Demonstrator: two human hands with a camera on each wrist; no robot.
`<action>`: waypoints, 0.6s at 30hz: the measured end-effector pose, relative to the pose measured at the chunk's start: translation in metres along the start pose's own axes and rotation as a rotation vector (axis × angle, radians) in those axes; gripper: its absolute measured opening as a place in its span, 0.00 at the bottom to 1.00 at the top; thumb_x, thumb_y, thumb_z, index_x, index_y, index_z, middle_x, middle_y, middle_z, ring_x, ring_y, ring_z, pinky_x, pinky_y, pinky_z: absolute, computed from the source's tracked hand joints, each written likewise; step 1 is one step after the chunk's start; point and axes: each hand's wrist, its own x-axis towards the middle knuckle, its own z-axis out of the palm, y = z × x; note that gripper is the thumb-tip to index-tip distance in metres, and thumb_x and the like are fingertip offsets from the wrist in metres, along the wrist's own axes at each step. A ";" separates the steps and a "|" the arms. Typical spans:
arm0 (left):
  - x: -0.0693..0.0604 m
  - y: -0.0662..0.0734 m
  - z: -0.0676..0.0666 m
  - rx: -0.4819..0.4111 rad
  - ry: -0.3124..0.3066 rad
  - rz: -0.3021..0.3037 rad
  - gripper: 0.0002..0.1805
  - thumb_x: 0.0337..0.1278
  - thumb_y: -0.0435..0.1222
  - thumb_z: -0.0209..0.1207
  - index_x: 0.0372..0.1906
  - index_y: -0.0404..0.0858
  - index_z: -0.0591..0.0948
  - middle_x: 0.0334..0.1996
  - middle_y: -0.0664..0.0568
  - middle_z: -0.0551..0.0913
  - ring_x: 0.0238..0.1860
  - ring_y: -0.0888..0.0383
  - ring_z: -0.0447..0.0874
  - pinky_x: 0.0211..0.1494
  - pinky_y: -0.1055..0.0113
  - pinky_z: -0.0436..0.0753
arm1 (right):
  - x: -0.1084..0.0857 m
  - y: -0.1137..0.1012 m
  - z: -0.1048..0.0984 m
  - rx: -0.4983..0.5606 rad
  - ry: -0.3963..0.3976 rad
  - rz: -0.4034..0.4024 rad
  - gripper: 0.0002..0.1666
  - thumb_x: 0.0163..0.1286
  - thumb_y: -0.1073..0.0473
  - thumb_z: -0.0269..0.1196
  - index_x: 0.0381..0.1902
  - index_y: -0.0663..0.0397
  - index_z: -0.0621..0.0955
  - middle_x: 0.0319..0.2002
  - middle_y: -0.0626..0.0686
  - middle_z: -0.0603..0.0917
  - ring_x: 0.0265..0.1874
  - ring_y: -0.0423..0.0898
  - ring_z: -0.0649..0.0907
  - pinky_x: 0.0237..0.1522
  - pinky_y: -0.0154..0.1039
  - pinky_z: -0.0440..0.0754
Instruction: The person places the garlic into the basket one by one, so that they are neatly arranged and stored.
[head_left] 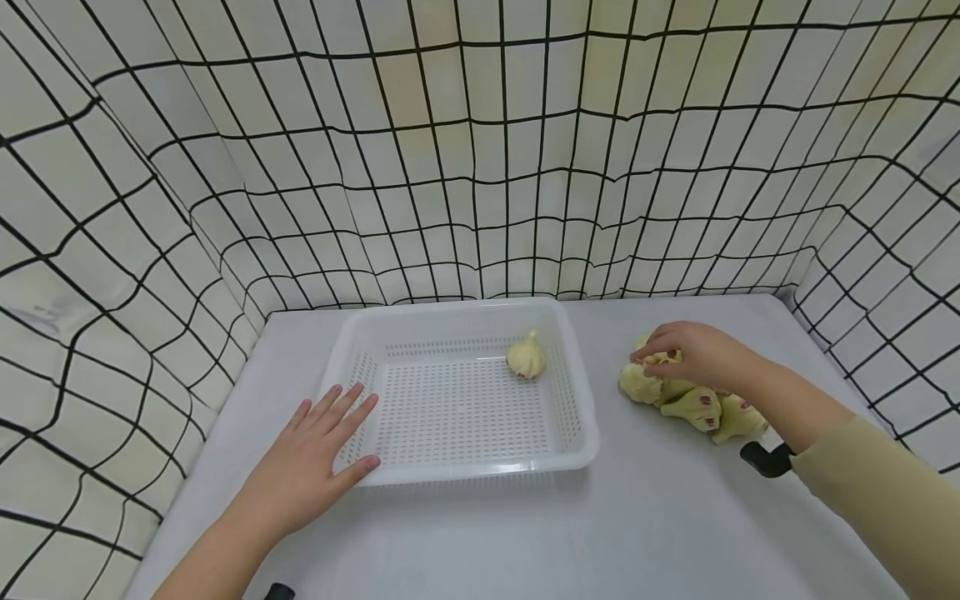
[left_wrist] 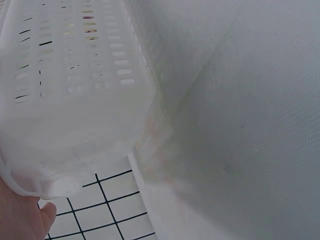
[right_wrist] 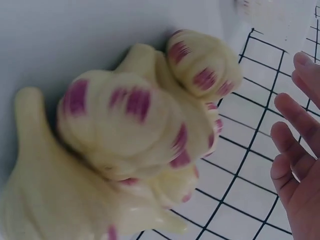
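Observation:
In the head view a white perforated basket (head_left: 465, 471) holds one garlic bulb (head_left: 527, 357) at its back right. My left hand (head_left: 306, 467), fingers spread, rests at the basket's left front corner; the left wrist view shows part of that hand (left_wrist: 22, 215) by the basket rim (left_wrist: 30, 192). My right hand (head_left: 701, 354) is over a heap of garlic bulbs (head_left: 697, 407) to the right of the basket. In the right wrist view its fingers are loosely bent and apart from the bulbs (right_wrist: 125, 120), which have purple marks; nothing is held there.
Black wire grid (head_left: 480, 179) with pale sheeting behind it stands around the back and sides of the white table (head_left: 480, 542). A black object (head_left: 767, 459) shows under the right wrist, and another (head_left: 280, 592) at the bottom edge near the left forearm.

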 end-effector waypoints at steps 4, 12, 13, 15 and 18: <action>0.001 -0.001 0.001 0.002 0.007 0.001 0.42 0.65 0.62 0.54 0.78 0.49 0.60 0.78 0.49 0.55 0.77 0.42 0.50 0.76 0.40 0.49 | -0.007 0.006 0.002 -0.001 -0.004 0.010 0.18 0.67 0.51 0.68 0.54 0.44 0.86 0.52 0.50 0.84 0.54 0.54 0.81 0.55 0.58 0.78; 0.001 0.000 0.001 -0.008 0.001 -0.001 0.42 0.65 0.61 0.54 0.78 0.50 0.59 0.78 0.49 0.55 0.77 0.42 0.49 0.77 0.42 0.45 | -0.001 0.019 0.010 -0.042 -0.057 0.022 0.23 0.67 0.48 0.68 0.58 0.44 0.84 0.52 0.48 0.82 0.53 0.52 0.80 0.55 0.58 0.78; 0.001 0.000 0.000 -0.008 0.001 -0.001 0.42 0.65 0.61 0.54 0.78 0.50 0.59 0.78 0.49 0.55 0.77 0.42 0.49 0.77 0.42 0.45 | 0.000 0.021 0.011 -0.045 -0.068 0.024 0.23 0.66 0.49 0.68 0.59 0.44 0.84 0.51 0.48 0.82 0.53 0.51 0.80 0.55 0.57 0.78; 0.001 0.000 0.001 -0.004 0.001 -0.005 0.42 0.65 0.61 0.54 0.78 0.50 0.59 0.78 0.49 0.55 0.77 0.42 0.49 0.78 0.43 0.44 | 0.004 0.023 0.012 -0.051 -0.085 0.020 0.24 0.66 0.49 0.69 0.59 0.46 0.83 0.50 0.47 0.82 0.52 0.49 0.80 0.55 0.55 0.79; 0.000 0.000 0.001 -0.004 0.006 -0.006 0.42 0.65 0.61 0.55 0.78 0.49 0.59 0.78 0.49 0.55 0.77 0.41 0.49 0.78 0.44 0.42 | 0.009 0.024 0.013 -0.056 -0.106 0.020 0.25 0.65 0.50 0.69 0.60 0.47 0.83 0.48 0.47 0.82 0.50 0.48 0.80 0.53 0.54 0.79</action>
